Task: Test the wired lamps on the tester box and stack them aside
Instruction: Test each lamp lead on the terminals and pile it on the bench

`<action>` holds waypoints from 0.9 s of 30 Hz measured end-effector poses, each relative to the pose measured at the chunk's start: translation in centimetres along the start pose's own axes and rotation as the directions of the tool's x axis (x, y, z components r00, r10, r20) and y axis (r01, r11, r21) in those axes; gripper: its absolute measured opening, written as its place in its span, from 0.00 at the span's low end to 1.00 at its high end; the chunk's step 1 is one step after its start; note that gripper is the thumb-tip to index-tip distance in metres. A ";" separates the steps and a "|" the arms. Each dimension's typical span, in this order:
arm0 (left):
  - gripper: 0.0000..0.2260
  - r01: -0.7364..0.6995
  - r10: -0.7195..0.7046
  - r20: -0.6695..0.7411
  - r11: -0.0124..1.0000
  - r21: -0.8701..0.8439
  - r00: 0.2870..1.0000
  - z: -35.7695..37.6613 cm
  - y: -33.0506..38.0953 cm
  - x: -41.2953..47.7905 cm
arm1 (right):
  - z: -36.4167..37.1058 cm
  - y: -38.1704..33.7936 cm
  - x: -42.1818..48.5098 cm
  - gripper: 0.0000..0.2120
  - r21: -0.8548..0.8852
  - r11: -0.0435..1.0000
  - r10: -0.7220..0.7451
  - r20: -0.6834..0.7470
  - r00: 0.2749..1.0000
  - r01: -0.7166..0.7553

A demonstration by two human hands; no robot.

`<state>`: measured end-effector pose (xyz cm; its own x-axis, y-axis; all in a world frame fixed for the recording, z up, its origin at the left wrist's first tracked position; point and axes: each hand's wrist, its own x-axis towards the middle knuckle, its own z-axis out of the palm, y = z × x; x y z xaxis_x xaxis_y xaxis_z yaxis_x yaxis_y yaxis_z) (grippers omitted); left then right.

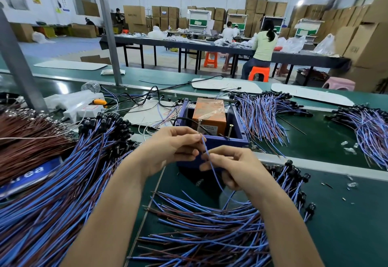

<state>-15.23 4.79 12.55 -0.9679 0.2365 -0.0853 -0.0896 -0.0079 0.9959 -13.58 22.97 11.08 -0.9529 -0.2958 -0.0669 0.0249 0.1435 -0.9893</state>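
Observation:
The tester box (237,128) is a dark blue open box with an orange block inside and two upright screws at its near rim. Just in front of it, my left hand (176,147) pinches the upper end of a thin blue wire (212,166) close to the left screw. My right hand (233,166) pinches the same wire a little lower, and the wire trails down under my right wrist. Its lamp end is hidden. A big pile of blue-and-brown wired lamps (63,182) lies on the left, and another pile (220,224) lies below my hands.
More wired lamp bundles (266,115) lie right of the box and at the far right (369,128). A brown wire bundle (25,140), a white power strip (84,107) and black cables sit at the left. A grey post (19,65) rises there. People work at tables behind.

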 end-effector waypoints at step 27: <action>0.29 0.337 -0.226 -0.288 0.219 0.916 0.931 -3.1 -3.8 0.6 | -0.3 -0.5 -1.1 0.11 -0.211 0.977 0.048 0.328 0.943 0.023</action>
<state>-16.23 1.92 8.65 -0.9482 -0.0580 -0.3125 -0.1303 0.9677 0.2160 -12.62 23.56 11.72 -0.7986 -0.5820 -0.1532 -0.0618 0.3326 -0.9411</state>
